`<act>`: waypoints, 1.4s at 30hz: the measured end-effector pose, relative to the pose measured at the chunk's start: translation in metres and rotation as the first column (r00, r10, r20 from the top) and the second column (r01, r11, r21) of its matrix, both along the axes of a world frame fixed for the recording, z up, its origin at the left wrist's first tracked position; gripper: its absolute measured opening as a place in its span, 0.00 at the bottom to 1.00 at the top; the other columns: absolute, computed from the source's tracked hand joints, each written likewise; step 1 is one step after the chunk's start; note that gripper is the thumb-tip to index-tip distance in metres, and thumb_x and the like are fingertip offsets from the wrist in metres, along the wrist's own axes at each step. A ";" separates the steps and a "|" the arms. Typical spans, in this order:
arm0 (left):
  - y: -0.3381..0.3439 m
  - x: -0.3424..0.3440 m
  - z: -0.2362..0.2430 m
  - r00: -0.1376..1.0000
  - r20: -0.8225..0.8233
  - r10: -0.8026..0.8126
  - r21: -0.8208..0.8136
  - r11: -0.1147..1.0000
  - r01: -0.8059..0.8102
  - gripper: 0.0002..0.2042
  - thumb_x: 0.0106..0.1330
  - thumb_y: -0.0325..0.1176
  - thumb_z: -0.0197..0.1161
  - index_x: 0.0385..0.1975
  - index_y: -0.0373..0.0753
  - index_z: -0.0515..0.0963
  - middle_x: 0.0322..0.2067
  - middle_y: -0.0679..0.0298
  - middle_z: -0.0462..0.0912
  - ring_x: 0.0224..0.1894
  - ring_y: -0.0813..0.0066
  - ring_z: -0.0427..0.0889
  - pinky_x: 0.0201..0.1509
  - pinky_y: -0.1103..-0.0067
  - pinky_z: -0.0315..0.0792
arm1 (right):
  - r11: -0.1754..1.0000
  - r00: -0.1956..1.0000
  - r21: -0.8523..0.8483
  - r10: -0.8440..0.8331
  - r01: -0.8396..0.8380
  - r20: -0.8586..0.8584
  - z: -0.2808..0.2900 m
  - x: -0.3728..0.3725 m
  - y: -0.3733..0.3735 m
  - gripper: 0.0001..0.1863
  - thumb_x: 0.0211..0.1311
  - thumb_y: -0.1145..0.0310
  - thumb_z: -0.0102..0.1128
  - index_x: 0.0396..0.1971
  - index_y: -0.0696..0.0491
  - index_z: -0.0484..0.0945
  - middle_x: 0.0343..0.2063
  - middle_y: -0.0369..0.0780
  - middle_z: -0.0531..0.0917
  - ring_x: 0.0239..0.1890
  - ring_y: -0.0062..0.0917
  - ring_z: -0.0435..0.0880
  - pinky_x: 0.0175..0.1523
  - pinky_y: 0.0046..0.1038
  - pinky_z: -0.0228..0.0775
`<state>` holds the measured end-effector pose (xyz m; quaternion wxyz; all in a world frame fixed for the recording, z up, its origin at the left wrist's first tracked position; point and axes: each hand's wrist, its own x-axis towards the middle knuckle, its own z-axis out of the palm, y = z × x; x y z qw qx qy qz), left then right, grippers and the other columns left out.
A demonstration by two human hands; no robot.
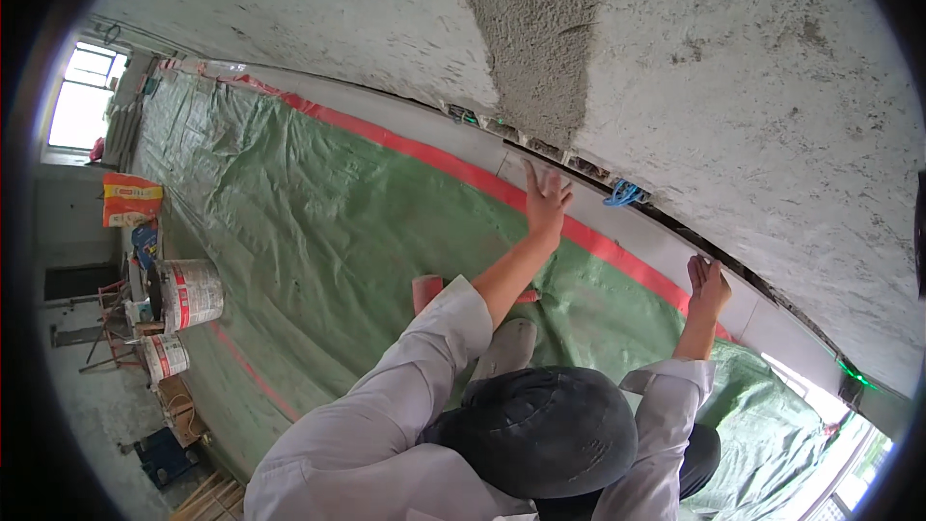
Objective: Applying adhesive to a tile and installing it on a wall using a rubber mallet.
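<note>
My left hand (pixel 547 201) is open, fingers spread over the pale tile strip (pixel 588 195) at the foot of the wall. Below its wrist runs a band of red tape (pixel 463 169) along the edge of a green plastic sheet (pixel 357 203). Farther right, my right hand (pixel 709 287) is at the same strip, close to the dark gap under the wall, with its fingers drawn together. Anything between those fingers is too small to make out. A reddish roll (pixel 426 292) lies on the sheet, partly hidden by my left sleeve.
Blue wires (pixel 625 195) stick out of the wall base between my hands. A rough grey plaster patch (pixel 540 29) runs up the wall. At left stand a white bucket (pixel 193 292), a smaller bucket (pixel 166 355) and an orange bag (pixel 132 200). A green light (pixel 854 373) glows at right.
</note>
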<state>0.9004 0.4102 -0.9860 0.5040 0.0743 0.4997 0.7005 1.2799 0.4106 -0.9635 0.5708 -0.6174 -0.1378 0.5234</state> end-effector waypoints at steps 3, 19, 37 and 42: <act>0.011 0.009 0.001 0.997 0.054 0.057 -0.058 0.997 -0.054 0.45 0.81 0.42 0.61 0.84 0.61 0.33 0.74 0.53 0.67 0.54 0.54 0.84 0.57 0.63 0.82 | 1.000 1.000 -0.016 0.000 0.000 0.006 0.001 0.008 0.001 0.22 0.80 0.64 0.58 0.53 0.74 0.74 0.49 0.60 0.85 0.49 0.45 0.91 0.56 0.44 0.90; 0.028 0.022 0.010 0.989 0.048 0.140 -0.043 0.989 -0.138 0.43 0.81 0.38 0.62 0.85 0.61 0.37 0.63 0.61 0.72 0.41 0.77 0.74 0.53 0.70 0.81 | 1.000 0.999 0.009 0.027 -0.026 -0.040 0.002 0.016 0.009 0.21 0.81 0.65 0.57 0.54 0.73 0.72 0.51 0.60 0.84 0.53 0.48 0.88 0.61 0.45 0.88; -0.143 -0.096 0.069 0.066 -0.829 -0.555 -0.470 0.755 0.457 0.24 0.69 0.44 0.73 0.60 0.36 0.82 0.54 0.48 0.87 0.56 0.49 0.85 0.63 0.62 0.77 | 0.822 0.174 -0.412 0.506 -0.393 0.845 -0.016 -0.070 -0.090 0.17 0.75 0.56 0.51 0.40 0.50 0.85 0.35 0.50 0.88 0.38 0.48 0.87 0.46 0.49 0.77; -0.258 -0.161 0.084 -0.516 -0.663 -0.542 -0.743 0.563 0.363 0.33 0.55 0.54 0.78 0.58 0.43 0.82 0.48 0.53 0.83 0.59 0.46 0.78 0.64 0.52 0.71 | 0.049 -0.486 -0.663 0.639 -0.747 0.596 0.063 -0.138 -0.067 0.22 0.73 0.44 0.54 0.41 0.48 0.85 0.35 0.47 0.88 0.43 0.47 0.87 0.51 0.49 0.79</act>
